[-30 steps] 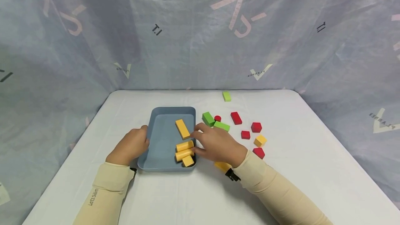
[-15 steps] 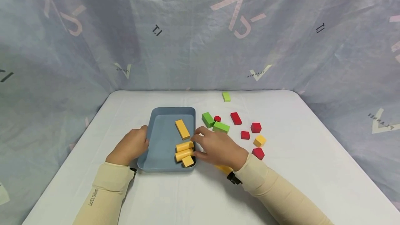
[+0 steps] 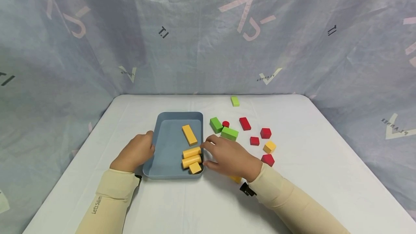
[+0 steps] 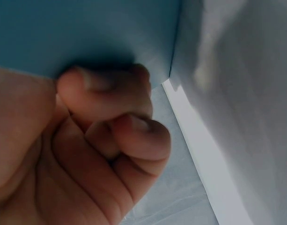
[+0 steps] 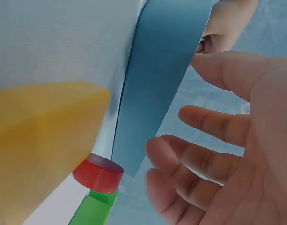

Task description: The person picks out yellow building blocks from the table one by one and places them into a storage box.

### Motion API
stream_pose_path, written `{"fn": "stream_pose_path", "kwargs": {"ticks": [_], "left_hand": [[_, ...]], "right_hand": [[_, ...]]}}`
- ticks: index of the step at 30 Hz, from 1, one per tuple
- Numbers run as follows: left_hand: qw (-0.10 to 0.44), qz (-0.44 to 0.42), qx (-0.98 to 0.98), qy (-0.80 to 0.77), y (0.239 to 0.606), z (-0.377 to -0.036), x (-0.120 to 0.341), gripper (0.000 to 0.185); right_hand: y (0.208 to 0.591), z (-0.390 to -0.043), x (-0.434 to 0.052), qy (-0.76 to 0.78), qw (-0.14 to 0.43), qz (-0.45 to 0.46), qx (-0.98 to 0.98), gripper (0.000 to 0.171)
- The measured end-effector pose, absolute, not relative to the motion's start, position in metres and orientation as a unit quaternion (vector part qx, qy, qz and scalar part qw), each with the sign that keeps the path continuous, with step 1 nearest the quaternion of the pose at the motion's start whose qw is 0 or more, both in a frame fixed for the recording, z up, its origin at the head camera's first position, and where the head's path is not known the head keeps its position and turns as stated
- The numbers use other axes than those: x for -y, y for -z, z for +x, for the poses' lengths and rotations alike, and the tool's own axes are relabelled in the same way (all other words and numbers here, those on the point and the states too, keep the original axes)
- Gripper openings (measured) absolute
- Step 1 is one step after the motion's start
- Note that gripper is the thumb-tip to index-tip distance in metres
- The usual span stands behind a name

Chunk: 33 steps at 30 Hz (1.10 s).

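A blue-grey tray holds a yellow rectangular block, two yellow cylinders and a yellow cube. At its left side my left hand grips the wall with curled fingers, seen close in the left wrist view against the blue tray wall. My right hand hovers by the tray's right rim. Its thumb and fingers are spread apart with nothing between them, as the right wrist view shows. Partly hidden under that wrist lies another yellow block, large at left in the right wrist view.
Right of the tray lie two green blocks beside a small red cylinder. Several red blocks and a yellow cube lie farther right. A light-green block sits near the table's far edge.
My right hand has drawn back slightly to the right, its fingertips leaving the space over the yellow cylinders. The left hand and the tray stay in place.
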<state>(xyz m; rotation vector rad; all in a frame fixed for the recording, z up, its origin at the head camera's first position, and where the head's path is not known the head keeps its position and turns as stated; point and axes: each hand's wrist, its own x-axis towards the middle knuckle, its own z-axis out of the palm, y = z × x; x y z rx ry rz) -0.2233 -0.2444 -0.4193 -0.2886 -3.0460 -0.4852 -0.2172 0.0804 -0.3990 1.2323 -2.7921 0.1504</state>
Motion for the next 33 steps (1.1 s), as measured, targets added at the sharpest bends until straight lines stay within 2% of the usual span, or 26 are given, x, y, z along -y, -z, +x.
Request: {"fn": "stream_pose_path", "kwargs": {"ticks": [10, 33], "left_hand": [[0.021, -0.096, 0.983, 0.155, 0.418, -0.223, 0.245, 0.02], [0.023, -0.093, 0.982, 0.166, 0.42, -0.222, 0.245, 0.024]], "right_hand": [[0.403, -0.214, -0.086, -0.039, 0.056, 0.405, 0.912, 0.048], [0.407, -0.209, -0.097, -0.033, 0.013, 0.394, 0.918, 0.045]]}}
